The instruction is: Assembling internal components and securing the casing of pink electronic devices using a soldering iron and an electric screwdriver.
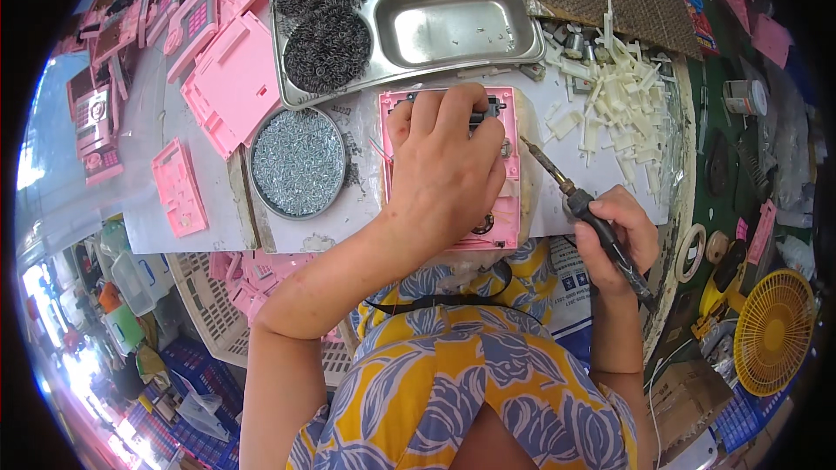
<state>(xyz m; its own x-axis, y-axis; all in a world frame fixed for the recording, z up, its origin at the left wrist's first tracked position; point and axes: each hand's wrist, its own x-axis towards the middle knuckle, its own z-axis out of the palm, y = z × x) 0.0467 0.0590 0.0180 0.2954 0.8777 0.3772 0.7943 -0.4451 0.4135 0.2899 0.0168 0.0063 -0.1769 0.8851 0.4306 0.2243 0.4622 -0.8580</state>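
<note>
A pink plastic casing (pixel 511 209) lies open-side up at the middle of the table, on a pad wrapped in clear film. My left hand (pixel 446 157) reaches over it, hiding much of its inside. Its bent fingers grip a dark grey part (pixel 495 108) at the casing's far end. Thin wires (pixel 380 150) show at the casing's left edge. In my right hand (pixel 629 235) is a soldering iron (pixel 601 228), held by its black handle. The iron's tip points up and left, just right of the casing and apparently apart from it.
Left of the casing stands a round tin of small screws (pixel 298 163). A metal tray (pixel 383 74) behind holds piles of dark springs (pixel 327 48). White plastic parts (pixel 623 96) are heaped at right. Pink panels (pixel 231 78) lie at left; a yellow fan (pixel 773 331) stands lower right.
</note>
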